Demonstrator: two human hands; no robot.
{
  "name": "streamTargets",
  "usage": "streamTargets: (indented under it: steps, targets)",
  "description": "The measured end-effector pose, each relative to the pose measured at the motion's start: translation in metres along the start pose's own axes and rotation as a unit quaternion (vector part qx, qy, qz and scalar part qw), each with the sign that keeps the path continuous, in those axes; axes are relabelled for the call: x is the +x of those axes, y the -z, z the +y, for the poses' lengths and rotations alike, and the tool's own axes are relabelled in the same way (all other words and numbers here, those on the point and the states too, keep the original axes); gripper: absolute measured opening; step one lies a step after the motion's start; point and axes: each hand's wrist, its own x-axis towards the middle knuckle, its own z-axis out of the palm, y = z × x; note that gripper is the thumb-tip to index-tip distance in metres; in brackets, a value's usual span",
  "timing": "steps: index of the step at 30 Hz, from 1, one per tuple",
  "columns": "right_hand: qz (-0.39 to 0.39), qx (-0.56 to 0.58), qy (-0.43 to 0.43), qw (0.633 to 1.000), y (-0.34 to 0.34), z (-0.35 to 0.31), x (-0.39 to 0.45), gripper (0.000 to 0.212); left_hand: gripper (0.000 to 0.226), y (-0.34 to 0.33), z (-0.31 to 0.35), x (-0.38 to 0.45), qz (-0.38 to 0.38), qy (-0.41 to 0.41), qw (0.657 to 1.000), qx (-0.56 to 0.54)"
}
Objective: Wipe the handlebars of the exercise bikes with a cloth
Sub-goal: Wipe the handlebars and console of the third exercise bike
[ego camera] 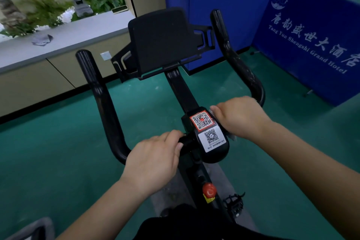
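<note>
Fingers (173, 138) of the left hand (153, 163) are curled round the handlebars (105, 103); a white cloth (231, 137) is gripped against the bar by the right hand (241, 117). "Tang Yun Shengshi Grand Hotel" is printed on the blue banner (311, 41).

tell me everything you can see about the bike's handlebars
The handlebars are black, matte-looking tubing in a wide U: a crossbar near the person, with two arms sweeping forward and up to rounded ends. The right arm looks scuffed with pale specks. A centre housing with two QR stickers sits on the crossbar, under a black tablet holder. The left hand grips the crossbar left of the housing; the right hand presses a whitish cloth onto it on the right.
</note>
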Motion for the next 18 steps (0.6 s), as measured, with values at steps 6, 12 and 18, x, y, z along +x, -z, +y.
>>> streamTargets:
  steps: [6, 12, 18]
  targets:
    - [0.232, 0.070, 0.014, 0.970, -0.032, -0.002, -0.033, 0.042, 0.025, 0.000, -0.001, 0.000, -0.001, 0.001, 1.000, 0.000]
    - [0.357, 0.110, 0.046, 0.927, -0.064, 0.004, -0.041, 0.043, 0.027, 0.000, -0.001, 0.000, 0.007, -0.002, 1.000, -0.005]
    - [0.273, 0.072, 0.100, 0.954, -0.035, 0.056, -0.016, 0.030, 0.028, 0.000, -0.001, 0.000, 0.002, -0.005, 1.000, -0.004]
